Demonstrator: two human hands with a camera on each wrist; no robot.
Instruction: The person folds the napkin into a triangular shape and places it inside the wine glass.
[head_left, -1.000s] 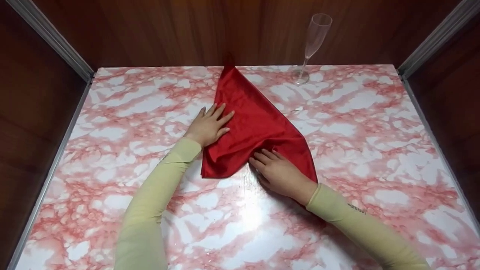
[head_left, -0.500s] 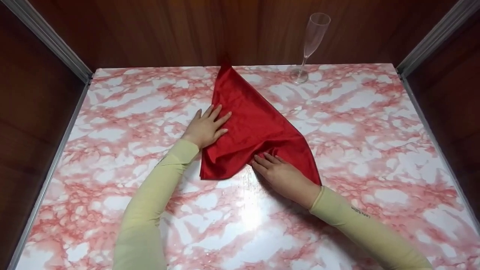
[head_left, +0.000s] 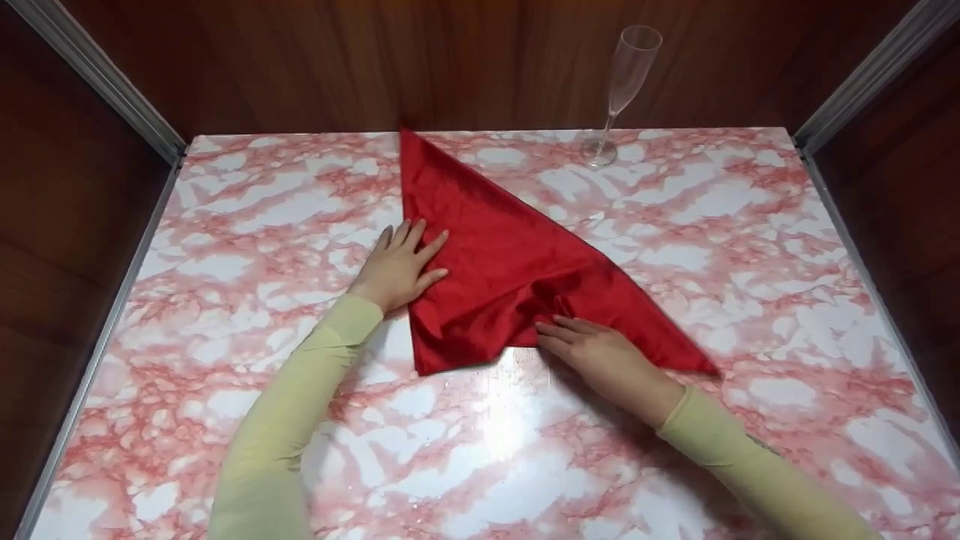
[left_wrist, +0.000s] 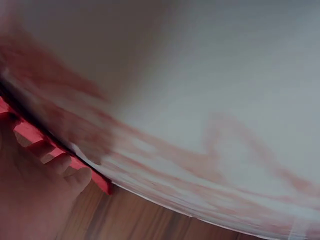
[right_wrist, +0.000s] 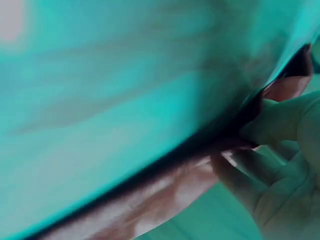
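My left hand (head_left: 396, 270) lay spread on the red cloth (head_left: 491, 236), mostly flat beyond it, while my right hand (head_left: 611, 366) pinched rumples (head_left: 517, 309) seemingly left to smooth.

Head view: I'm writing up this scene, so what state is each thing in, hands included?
Left hand: fingers spread, resting on the red cloth
Right hand: pinching the red cloth near its front edge
Red cloth: lying roughly triangular on the table, rumpled by the right hand
Clear flute glass: upright, nothing visible inside
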